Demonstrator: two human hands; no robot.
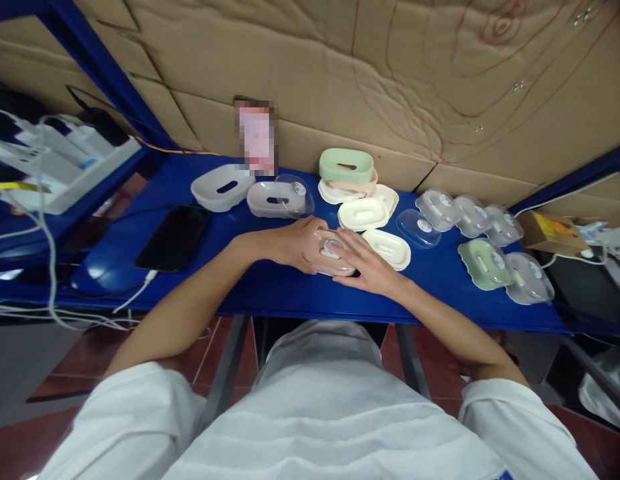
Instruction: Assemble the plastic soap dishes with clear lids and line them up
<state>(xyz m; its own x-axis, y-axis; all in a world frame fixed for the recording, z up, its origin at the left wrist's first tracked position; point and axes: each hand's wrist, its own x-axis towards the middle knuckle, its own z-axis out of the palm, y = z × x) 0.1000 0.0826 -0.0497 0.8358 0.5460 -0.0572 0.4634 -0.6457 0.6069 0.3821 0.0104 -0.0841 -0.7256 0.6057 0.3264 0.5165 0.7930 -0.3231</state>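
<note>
My left hand (297, 245) and my right hand (369, 264) are closed around a peach soap dish (335, 269) with a clear lid on it. A round white label shows on the lid, partly behind my right fingers. Just right of my hands lies a cream soap dish tray (390, 249), with more cream trays (364, 213) behind it. Past my left hand sits a grey soap dish base (270, 200) with a clear lid (297, 197) leaning over its right end. Another loose clear lid (417, 229) rests farther right.
A green base (346, 165) tops a stack at the back, near a larger grey base (223, 188). Several lidded soap dishes (483, 263) stand right. A black phone (173, 238) with a cable lies left; a blurred-out phone (257, 137) leans on the cardboard wall (300, 80).
</note>
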